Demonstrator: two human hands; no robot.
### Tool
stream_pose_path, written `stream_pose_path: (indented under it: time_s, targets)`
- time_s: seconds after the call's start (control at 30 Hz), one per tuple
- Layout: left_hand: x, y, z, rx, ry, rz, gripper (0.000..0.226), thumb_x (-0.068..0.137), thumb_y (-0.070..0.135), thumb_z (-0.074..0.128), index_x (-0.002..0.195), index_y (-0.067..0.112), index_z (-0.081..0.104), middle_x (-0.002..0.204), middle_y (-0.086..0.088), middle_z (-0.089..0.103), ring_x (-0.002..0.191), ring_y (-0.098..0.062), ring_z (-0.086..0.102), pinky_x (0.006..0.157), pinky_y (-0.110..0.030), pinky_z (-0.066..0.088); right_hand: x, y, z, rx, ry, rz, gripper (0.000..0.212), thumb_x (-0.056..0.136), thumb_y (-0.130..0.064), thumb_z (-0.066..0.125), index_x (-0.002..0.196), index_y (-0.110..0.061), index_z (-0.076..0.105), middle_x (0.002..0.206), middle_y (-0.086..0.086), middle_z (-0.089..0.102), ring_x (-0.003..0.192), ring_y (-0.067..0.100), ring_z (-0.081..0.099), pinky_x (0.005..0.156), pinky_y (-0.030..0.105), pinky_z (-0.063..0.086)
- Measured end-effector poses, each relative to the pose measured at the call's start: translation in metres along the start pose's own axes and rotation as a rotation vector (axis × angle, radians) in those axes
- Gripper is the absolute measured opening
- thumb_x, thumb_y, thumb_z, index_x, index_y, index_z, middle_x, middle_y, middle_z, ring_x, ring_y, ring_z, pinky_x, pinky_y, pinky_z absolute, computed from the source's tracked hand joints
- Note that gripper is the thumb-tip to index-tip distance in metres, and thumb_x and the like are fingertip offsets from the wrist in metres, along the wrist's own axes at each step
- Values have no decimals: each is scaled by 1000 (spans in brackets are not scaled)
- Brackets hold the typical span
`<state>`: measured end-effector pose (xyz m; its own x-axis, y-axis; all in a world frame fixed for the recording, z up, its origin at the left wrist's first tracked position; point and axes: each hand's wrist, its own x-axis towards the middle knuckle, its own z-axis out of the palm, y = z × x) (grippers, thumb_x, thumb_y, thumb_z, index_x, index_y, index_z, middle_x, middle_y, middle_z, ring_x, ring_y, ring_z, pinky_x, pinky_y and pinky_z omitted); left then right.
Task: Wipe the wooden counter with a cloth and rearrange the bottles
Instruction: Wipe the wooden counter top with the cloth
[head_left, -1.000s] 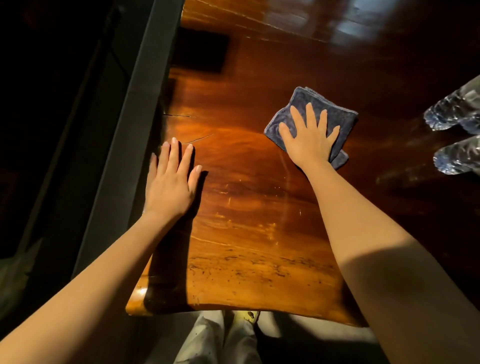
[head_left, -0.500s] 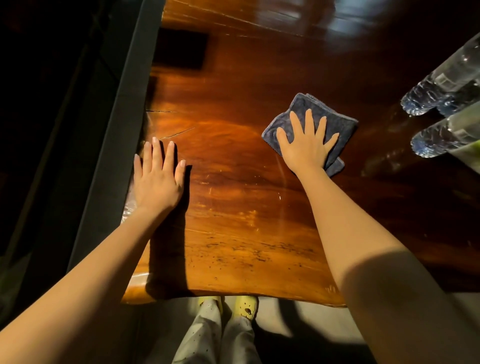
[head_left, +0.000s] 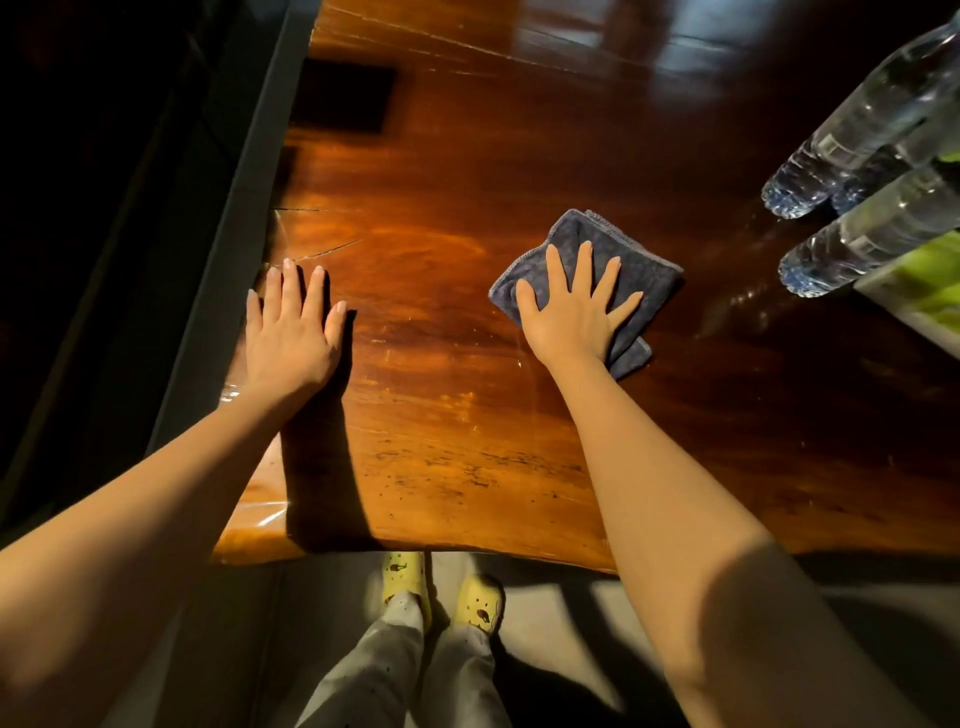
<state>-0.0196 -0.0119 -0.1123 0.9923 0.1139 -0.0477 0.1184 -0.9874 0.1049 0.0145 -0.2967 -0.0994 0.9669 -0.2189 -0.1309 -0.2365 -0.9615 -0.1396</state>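
Head view, step in hand: wiping looked under way; the right hand (head_left: 574, 312) lay flat, fingers spread, pressing the folded grey cloth (head_left: 631, 267) onto the wooden counter (head_left: 441, 208) at centre right of the frame.
Head view, right grip: open palm bearing down on the cloth, no fingers curled round it.
Head view, left grip: the left hand (head_left: 291, 327) was flat and empty, palm down near the counter's left edge at centre left, seemingly bracing.
Head view, cloth: folded into a rough square, its far corner toward the upper right, one loose flap poking out below the wrist.
Head view, bottles: clear plastic bottles (head_left: 852, 140) stood grouped at the upper right edge, well apart from the cloth; they looked untouched, so rearranging appeared not yet begun.
Head view, progress: by my judgement early to middling; the glossy wood gave no plain sign of which parts were wiped, and the ground near the bottles seemed left to do.
Head view, cut off: the bottles ran out of the frame at the right, so their count and caps could not be told; at least three bases showed.
Head view, hard to make out: a pale object with green on it (head_left: 919, 291) at the right edge, partly out of frame, was unidentifiable; a dark rectangle (head_left: 343, 96) at upper left of the counter could be a cut-out or a shadow.
Head view, hidden: the surface under both palms and under the cloth; the far left of the frame was too dark to read.
Head view, below the counter: yellow shoes (head_left: 478, 603) and pale trousers at bottom centre.
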Motion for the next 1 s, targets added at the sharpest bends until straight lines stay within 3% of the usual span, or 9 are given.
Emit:
stream_pose_path:
  time_s: [0.73, 1.0]
  targets:
    - [-5, 3, -7, -77, 12, 19, 61, 98, 48, 9, 149, 16, 13, 159, -14, 10, 147, -30, 4, 120, -51, 5, -66, -91, 26, 16, 10, 188, 68, 90, -68, 15, 151, -39, 3, 163, 4, -2, 147, 40, -9, 109, 71, -6]
    - [-7, 3, -7, -113, 10, 30, 59, 98, 46, 11, 150, 17, 13, 159, -12, 8, 148, -29, 2, 118, -47, -2, -80, -142, 32, 20, 7, 226, 69, 90, -67, 16, 151, -37, 3, 163, 6, -2, 147, 41, -9, 109, 72, -7]
